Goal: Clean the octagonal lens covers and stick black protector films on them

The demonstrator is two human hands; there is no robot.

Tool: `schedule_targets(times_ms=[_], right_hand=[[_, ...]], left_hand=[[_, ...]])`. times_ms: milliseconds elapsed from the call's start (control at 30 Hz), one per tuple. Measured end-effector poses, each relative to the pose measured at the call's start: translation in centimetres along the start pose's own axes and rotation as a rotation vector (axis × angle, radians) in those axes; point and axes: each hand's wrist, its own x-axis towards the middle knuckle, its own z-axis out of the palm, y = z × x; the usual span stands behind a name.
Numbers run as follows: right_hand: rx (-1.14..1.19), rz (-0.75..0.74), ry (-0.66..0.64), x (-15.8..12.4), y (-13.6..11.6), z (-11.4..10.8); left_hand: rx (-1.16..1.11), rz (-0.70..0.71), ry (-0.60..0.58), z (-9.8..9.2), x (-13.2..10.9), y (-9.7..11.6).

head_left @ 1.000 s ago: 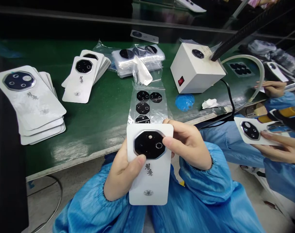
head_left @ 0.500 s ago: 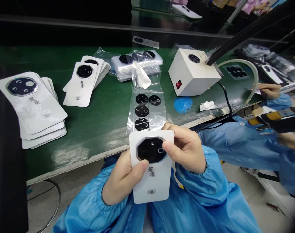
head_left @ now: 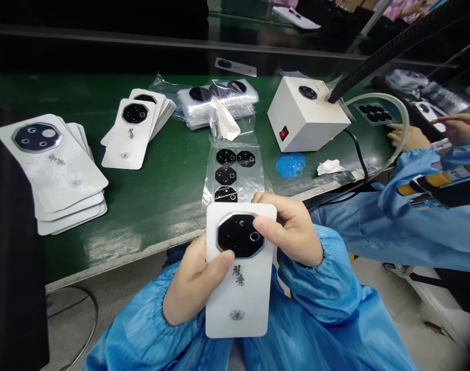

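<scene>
Both my hands hold a white phone back cover (head_left: 238,304) upright in front of me. Its octagonal black camera lens (head_left: 240,235) has a silver rim, and black calligraphy is printed below it. My left hand (head_left: 194,288) grips the lower left side, with its thumb at the lens rim. My right hand (head_left: 289,226) holds the upper right edge, with its thumb on the lens. Just beyond the cover lies a clear film strip (head_left: 232,175) carrying several black lenses; its near end is hidden behind the cover.
Stacks of white covers (head_left: 53,170) (head_left: 130,134) and a bagged stack (head_left: 215,100) lie on the green workbench mat (head_left: 165,221). A white box (head_left: 304,116) with a red switch has a black hose (head_left: 397,46) above it. A co-worker's hand (head_left: 408,136) works at the right.
My hands have turned the cover from a slight tilt to nearly upright. The co-worker's hands have moved toward the back right, and the cover they held is gone from view.
</scene>
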Motion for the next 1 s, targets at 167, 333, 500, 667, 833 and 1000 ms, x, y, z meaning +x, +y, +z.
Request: schedule_targets(times_ms=[167, 333, 500, 667, 833, 1000], right_hand=[[0.049, 0.100, -0.025, -0.8, 0.3, 0.1], [-0.002, 0.063, 0.016, -1.0, 0.3, 0.5], [0.046, 0.116, 0.082, -0.9, 0.4, 0.8], [0.146, 0.228, 0.008, -0.9, 0.8, 0.9], [0.093, 0.209, 0.008, -1.0, 1.2, 1.3], [0.042, 0.154, 0.023, -1.1, 1.3, 1.3]], left_hand=[[0.013, 0.018, 0.108, -0.2, 0.3, 0.0], [0.058, 0.023, 0.106, -0.2, 0.5, 0.1], [0.028, 0.034, 0.091, 0.0, 0.6, 0.2], [0.026, 0.012, 0.146, 0.4, 0.7, 0.3], [0.090, 0.074, 0.140, 0.5, 0.7, 0.4], [0.294, 0.134, 0.052, -0.5, 1.1, 0.4]])
